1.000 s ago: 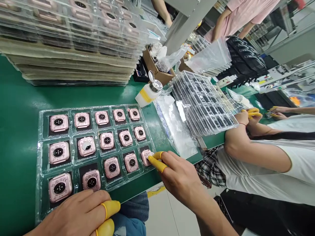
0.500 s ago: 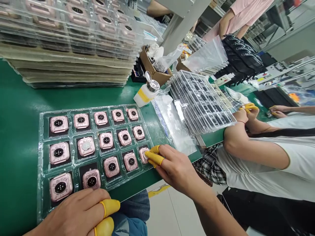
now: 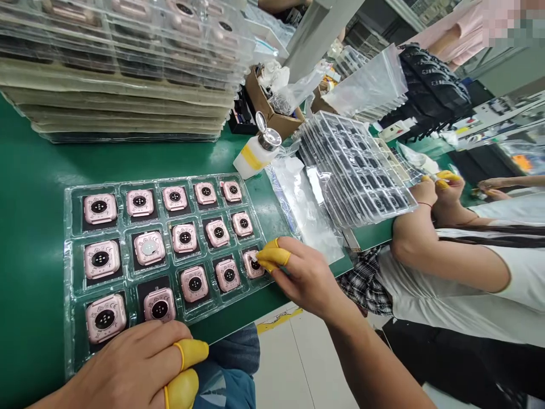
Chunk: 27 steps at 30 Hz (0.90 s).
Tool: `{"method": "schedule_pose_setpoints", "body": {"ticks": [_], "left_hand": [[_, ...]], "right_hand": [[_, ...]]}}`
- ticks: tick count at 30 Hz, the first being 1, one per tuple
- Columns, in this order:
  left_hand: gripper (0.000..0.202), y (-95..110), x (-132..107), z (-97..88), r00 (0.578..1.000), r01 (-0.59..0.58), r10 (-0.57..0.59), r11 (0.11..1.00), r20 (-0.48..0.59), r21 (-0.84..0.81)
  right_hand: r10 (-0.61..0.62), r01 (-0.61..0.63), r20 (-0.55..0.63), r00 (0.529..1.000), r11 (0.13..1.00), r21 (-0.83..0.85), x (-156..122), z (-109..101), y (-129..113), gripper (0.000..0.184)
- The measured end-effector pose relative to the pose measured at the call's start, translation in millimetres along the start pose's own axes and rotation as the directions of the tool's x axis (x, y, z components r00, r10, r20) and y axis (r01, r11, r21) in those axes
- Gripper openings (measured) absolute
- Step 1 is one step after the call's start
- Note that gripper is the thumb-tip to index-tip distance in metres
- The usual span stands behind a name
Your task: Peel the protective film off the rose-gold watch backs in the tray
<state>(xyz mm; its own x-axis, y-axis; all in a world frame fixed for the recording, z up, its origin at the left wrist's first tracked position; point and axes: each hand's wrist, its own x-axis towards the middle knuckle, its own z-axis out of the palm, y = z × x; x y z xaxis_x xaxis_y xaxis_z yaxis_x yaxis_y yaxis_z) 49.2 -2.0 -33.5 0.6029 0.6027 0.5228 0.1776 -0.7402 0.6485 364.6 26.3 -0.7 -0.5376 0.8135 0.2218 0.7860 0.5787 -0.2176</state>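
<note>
A clear plastic tray (image 3: 68, 238) lies on the green table and holds several pink watch cases, backs up, in three rows. My right hand (image 3: 298, 275), with yellow finger cots, pinches something small and white at the case (image 3: 252, 264) in the tray's near right corner. My left hand (image 3: 136, 369), also with yellow cots, rests curled on the tray's near left edge beside the case (image 3: 159, 305) in front of it. One case (image 3: 149, 248) in the middle row carries a round film.
Tall stacks of filled trays (image 3: 119, 62) stand at the back left. A white solvent bottle (image 3: 255, 153) stands right of the tray, beside plastic bags (image 3: 306, 210) and stacked trays of dark parts (image 3: 357, 176). A seated co-worker (image 3: 464, 267) works at right.
My right hand has shifted slightly up and left, its thumb and forefinger closing into a pinch over the corner case. The left hand has stayed put.
</note>
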Motion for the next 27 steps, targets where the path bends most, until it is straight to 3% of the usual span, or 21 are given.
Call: {"method": "schedule_pose_setpoints", "body": {"ticks": [2,6,7,9,14,19,24,27], "left_hand": [[0.041,2,1,-1.4,0.999,-0.004,0.005,0.999,-0.032,0.038],[0.04,4,6,-2.8,0.999,0.007,-0.012,0.994,0.046,0.106],[0.042,4,7,-2.7,0.999,-0.004,0.008,0.995,-0.039,0.103],[0.043,4,10,-3.1,0.998,0.018,-0.011,0.996,-0.067,0.093],[0.04,3,15,-9.1,0.993,0.037,-0.045,0.997,0.109,0.07],[0.044,2,10,-4.1,1.0,-0.003,0.003,1.0,-0.004,0.03],[0.043,3,15,-9.6,0.999,-0.044,0.044,0.999,0.005,-0.007],[0.046,6,19,-19.4,0.995,-0.037,0.034,0.999,0.092,0.026]], "right_hand": [[-0.017,0.018,0.017,1.0,0.999,-0.032,3,-1,-5,0.017],[-0.052,0.058,0.073,0.996,0.995,-0.079,5,-9,-12,0.02],[-0.058,0.065,0.075,0.995,0.993,-0.094,5,-11,-13,0.021],[-0.062,0.071,0.075,0.995,0.99,-0.12,5,-13,-13,0.022],[-0.058,0.074,0.116,0.992,0.988,-0.136,9,-12,-14,0.026],[-0.024,0.035,0.061,0.998,0.983,-0.181,9,-7,-17,0.022],[-0.029,0.04,0.078,0.997,0.989,-0.143,2,-10,-23,0.019],[-0.013,0.016,0.027,1.0,0.995,-0.095,5,-12,-27,0.015]]}}
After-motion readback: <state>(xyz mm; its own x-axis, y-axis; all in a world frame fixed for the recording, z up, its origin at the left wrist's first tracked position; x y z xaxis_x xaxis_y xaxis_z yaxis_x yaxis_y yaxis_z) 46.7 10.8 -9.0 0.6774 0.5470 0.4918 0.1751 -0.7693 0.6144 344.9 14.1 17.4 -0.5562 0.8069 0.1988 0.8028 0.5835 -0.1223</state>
